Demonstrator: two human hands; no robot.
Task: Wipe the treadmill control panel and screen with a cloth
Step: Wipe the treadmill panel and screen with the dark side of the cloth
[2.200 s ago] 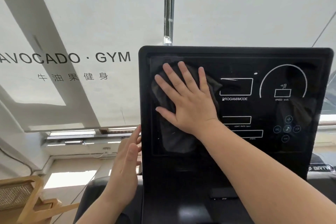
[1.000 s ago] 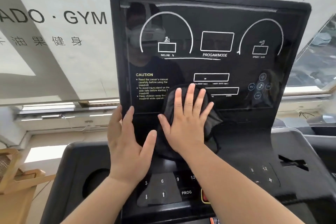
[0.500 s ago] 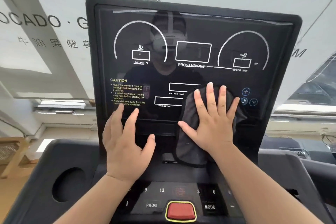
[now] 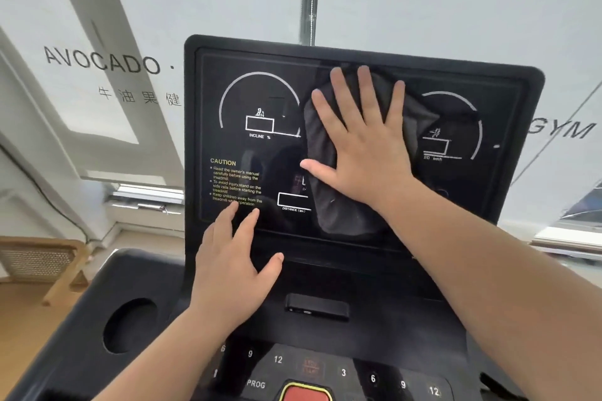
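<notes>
right hand [image 4: 365,146]: my grip is fully open, palm flat and fingers spread straight, pressing the cloth against the glass. Nothing is pinched; I judge a flat palm spreads pressure over a wide patch.
cloth [image 4: 342,218]: dark grey, trapped under my right palm on the upper middle of the screen, its loose end hanging towards the lower edge.
screen [image 4: 260,98]: black and glossy, tilted back. Legible: "INCLINE %", "CAUTION", "Read the owner's manual carefully before using the treadmill", "DISTANCE (km)". The right-hand dial's label is partly covered.
left hand [image 4: 231,270]: grip open and holding nothing, fingertips at the bottom edge of the glass, palm over the frame below. Probably bracing the console, though I cannot tell how firmly it bears.
control panel [image 4: 358,365]: below both hands, not touched by the cloth. Keys read "PROG", 6, 9, 12 and 3, 6, 9, 12.
red button [image 4: 304,392]: at the panel's near edge, cut off by the frame.
wall lettering [image 4: 101,62]: "AVOCADO ·", with "GYM" right of the console and 牛油果健 beneath.
</notes>
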